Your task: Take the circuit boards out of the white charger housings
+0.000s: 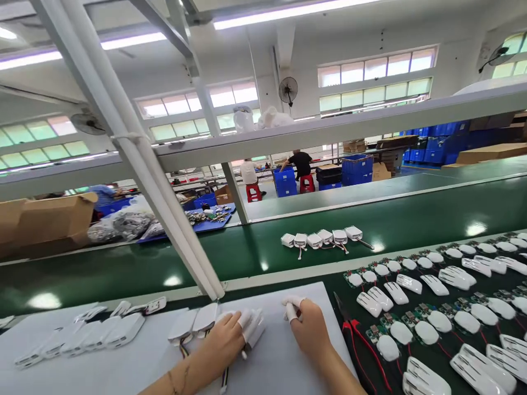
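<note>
On a pale work sheet, my left hand is closed around a white plastic housing with a lead of wires trailing below it. White finger covers show on both hands. Just left of those fingers, two similar white housings with coloured wires stand side by side. My right hand is over the sheet's right part, its covered fingertips pinched together; whatever might be between them is too small or hidden to see. Red-handled pliers lie to its right.
Several white shells lie at left. On the right, rows of circuit boards with round white parts and white covers fill the green surface. More wired housings sit on the green belt ahead. A slanted white post rises at left.
</note>
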Demonstrator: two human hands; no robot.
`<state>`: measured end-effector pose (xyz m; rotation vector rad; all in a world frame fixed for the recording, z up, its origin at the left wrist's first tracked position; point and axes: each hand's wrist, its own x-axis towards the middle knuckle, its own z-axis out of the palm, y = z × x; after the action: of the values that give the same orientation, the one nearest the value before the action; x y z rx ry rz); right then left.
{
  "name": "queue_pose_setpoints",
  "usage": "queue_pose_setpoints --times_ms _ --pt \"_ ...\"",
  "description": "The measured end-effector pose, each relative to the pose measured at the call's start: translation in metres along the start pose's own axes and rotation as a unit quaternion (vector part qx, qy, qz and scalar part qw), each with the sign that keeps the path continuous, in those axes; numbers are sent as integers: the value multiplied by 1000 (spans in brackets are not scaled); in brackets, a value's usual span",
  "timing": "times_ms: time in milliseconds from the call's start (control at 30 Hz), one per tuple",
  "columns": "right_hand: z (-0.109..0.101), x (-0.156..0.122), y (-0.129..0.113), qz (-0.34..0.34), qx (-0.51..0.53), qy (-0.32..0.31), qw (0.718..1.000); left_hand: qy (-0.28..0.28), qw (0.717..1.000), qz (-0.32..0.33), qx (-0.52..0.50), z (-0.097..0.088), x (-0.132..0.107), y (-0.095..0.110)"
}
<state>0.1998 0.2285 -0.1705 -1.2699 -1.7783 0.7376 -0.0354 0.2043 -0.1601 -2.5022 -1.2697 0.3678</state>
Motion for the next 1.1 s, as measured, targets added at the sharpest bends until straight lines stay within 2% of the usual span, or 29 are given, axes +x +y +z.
queue_pose_setpoints --times_ms 33,100,200,267,300,333,367,433,533,600,667,767,900,1000,1100 --pt "-1 0 -1 -1 -4 -8 1000 9 1000 -11 -18 -2 -6 5" --pt "-2 0 -3 2 -9 -20 1000 14 996 -32 -79 -18 -19 7" --pt "-3 -1 -6 12 -7 -29 999 -36 983 -10 -181 -65 -25 -10" --pt "-3 -1 -8 14 -6 -35 999 -41 975 42 -215 -98 -5 -29" --pt "-2 -2 -9 12 -8 -39 999 -14 975 53 -217 -111 13 -39" --pt "-2 -3 -9 8 -13 -41 999 17 978 32 -205 -120 37 -47" --pt "-2 -4 -10 3 -20 -43 999 34 984 -15 -177 -125 63 -55" --pt "-1 -6 -10 -10 -44 -40 998 48 985 -64 -155 -123 123 -66" --pt "3 -6 -4 -28 -96 -29 995 35 981 -113 -154 -101 202 -77" --pt "9 -4 3 -38 -131 -27 990 4 977 -133 -167 -83 236 -83" --pt "16 -1 11 -44 -156 -29 986 -24 973 -148 -178 -65 254 -89" --pt "20 1 18 -46 -166 -27 985 -40 968 -169 -183 -46 256 -98" --pt "12 -2 18 -70 -138 -25 988 -17 961 -199 -189 -38 231 -99" --pt "3 -4 18 -94 -119 -32 988 40 955 -219 -196 -44 205 -90" --pt "-6 -1 21 -102 -102 -31 989 121 944 -231 -202 -63 177 -85"
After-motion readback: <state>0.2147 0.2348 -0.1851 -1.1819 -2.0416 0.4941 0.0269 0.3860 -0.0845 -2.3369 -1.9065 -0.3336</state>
